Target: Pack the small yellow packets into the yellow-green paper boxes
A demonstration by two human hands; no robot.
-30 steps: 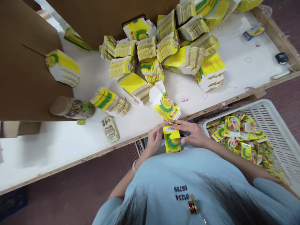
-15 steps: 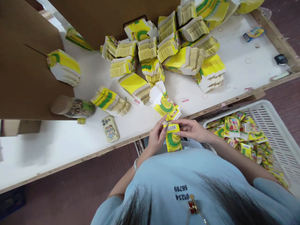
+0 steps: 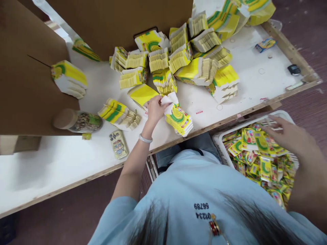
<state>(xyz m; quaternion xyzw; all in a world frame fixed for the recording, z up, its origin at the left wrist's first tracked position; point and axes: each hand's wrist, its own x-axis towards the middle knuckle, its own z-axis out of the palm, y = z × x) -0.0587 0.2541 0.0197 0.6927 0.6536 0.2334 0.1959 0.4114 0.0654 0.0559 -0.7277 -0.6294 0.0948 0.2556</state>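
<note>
My left hand (image 3: 155, 109) is at the far end of a small stack of flattened yellow-green cartons (image 3: 178, 119) near the table's front edge. Its thumb and fingers pinch a white end flap of a carton there. My right hand (image 3: 287, 134), slightly blurred, is over the white plastic basket (image 3: 221, 154) with its fingers apart and nothing in them. Below its fingertips lies a yellow-green box (image 3: 261, 142) on top of many filled boxes and packets (image 3: 265, 168).
Bundles of flattened cartons (image 3: 158, 60) cover the table's back half. Toward the left are a phone (image 3: 118, 144), a lidded jar (image 3: 78, 120) and brown cardboard (image 3: 22, 75). A blue box (image 3: 265, 45) and a dark small object (image 3: 293, 69) lie at the right, by the wooden edge (image 3: 291, 91).
Both hands held a small yellow carton before my body. They have parted: the left moved forward to the carton stack, the right moved out over the basket and no longer holds the carton.
</note>
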